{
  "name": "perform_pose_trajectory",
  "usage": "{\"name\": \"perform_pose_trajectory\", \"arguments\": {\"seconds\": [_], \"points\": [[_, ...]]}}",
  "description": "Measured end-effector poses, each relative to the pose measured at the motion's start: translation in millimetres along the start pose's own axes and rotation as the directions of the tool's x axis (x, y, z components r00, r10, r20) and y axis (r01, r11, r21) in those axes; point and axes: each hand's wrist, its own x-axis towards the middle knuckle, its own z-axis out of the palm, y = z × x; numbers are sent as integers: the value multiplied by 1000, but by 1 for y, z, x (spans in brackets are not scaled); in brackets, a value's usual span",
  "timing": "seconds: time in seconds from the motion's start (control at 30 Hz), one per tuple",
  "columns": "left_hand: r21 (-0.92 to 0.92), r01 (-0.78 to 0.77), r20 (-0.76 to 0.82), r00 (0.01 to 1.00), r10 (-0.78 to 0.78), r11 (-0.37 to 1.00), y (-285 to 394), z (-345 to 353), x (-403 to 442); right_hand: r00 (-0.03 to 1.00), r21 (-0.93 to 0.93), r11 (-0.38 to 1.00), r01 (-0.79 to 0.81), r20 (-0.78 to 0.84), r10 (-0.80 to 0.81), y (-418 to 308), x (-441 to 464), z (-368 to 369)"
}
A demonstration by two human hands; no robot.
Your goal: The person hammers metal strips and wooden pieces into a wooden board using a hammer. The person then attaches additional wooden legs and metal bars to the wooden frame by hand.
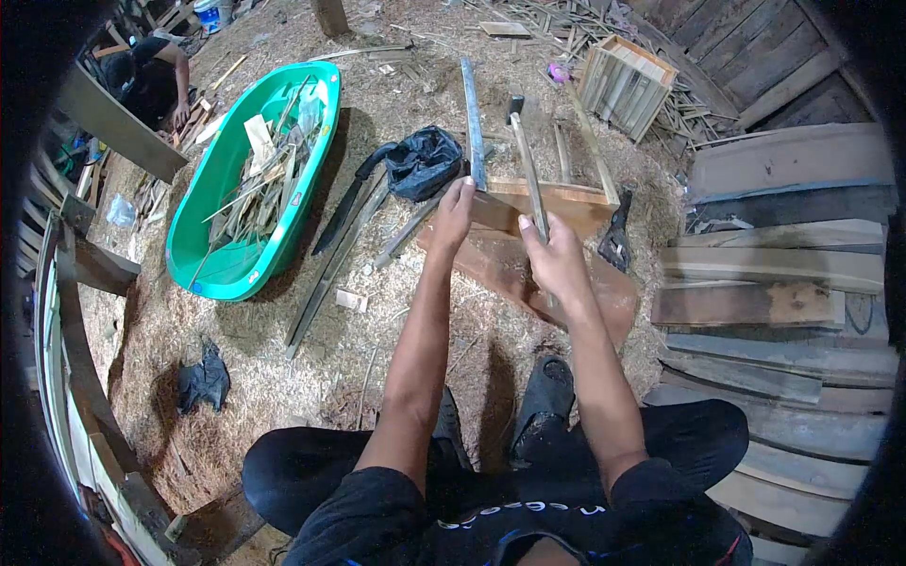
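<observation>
My right hand (557,259) is closed around the wooden handle of a hammer (528,170), whose dark head points up and away from me. My left hand (455,215) grips the left corner of a partly assembled wooden frame (547,200), where a thin upright slat (474,123) meets the front board. Under the frame lies a broad reddish-brown plank (604,297). Left of the frame, a black plastic bag (425,162) sits open on the sawdust; its contents are too dark to make out. A long dark blade with a black handle (344,212) rests beside it.
A green tub (316,189) of wood scraps stands at the left. Stacked boards (774,259) line the right side. A slatted wooden crate (628,87) is at the back right. Another person (156,80) crouches at the far left. Sawdust covers the floor.
</observation>
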Motion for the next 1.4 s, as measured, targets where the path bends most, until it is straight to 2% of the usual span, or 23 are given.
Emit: {"name": "perform_pose_trajectory", "arguments": {"seconds": [0.17, 0.27, 0.33, 0.4, 0.53, 0.6, 0.63, 0.73, 0.8, 0.87, 0.9, 0.97, 1.03, 1.13, 1.23, 1.33, 1.4], "points": [[-44, 15, -3, 1000, -15, 999, 3, 1, -1, 999, -7, 999, 34, 10, -34, 1, 3, 7], [-69, -163, -91, 983, 156, 984, 22, 10, -6, 999, -39, 999, -17, 49, 19, -4, 1, 7], [-25, -118, -12, 993, 118, 993, 28, 7, -5, 998, -54, 998, -17, 52, 20, -1, -2, 8], [45, -280, -11, 960, 281, 959, 32, 9, -5, 999, -57, 998, 37, 29, -35, 3, -2, 10], [116, -272, -1, 962, 274, 955, 29, 9, -4, 998, -49, 999, 9, 60, -6, -6, -5, 7], [82, -245, 11, 970, 245, 966, 26, 9, -4, 995, -75, 997, -28, 93, 35, -14, -8, 3], [66, -229, 17, 973, 229, 971, 25, 8, -4, 998, -85, 996, 24, 64, -18, -16, -10, 3], [61, -346, 13, 938, 346, 936, 16, 9, -6, 986, -113, 980, 166, -11, -169, -19, -18, 3], [83, -329, 5, 944, 330, 941, 12, 9, -6, 962, -115, 959, 257, -63, -266, -23, -21, 2], [117, -344, 35, 939, 342, 932, 6, 7, -4, 992, -166, 979, 116, 60, -108, -29, -25, -5], [45, -317, 24, 948, 316, 947, 8, 8, -7, 993, -199, 979, 44, 118, -21, -33, -29, -8], [-102, -266, 7, 963, 268, 958, 14, 11, -8, 994, -178, 981, 77, 90, -62, -43, -35, -10], [-65, -245, 8, 969, 246, 967, 7, 9, -4, 994, -120, 989, 92, 66, -85, -44, -40, -7], [-6, -251, 7, 968, 251, 968, 3, 9, -7, 993, -165, 980, 109, 63, -99, -35, -41, -5], [46, -271, 0, 962, 271, 961, 6, 9, -5, 993, -126, 989, 80, 95, -68, -46, -40, -11], [58, -242, 1, 970, 243, 969, 3, 8, -8, 988, -68, 986, 151, -10, -152, -61, -46, -11], [30, -246, 15, 969, 245, 969, 5, 8, -6, 991, -201, 973, 115, 88, -99, -34, -41, -9]]}}
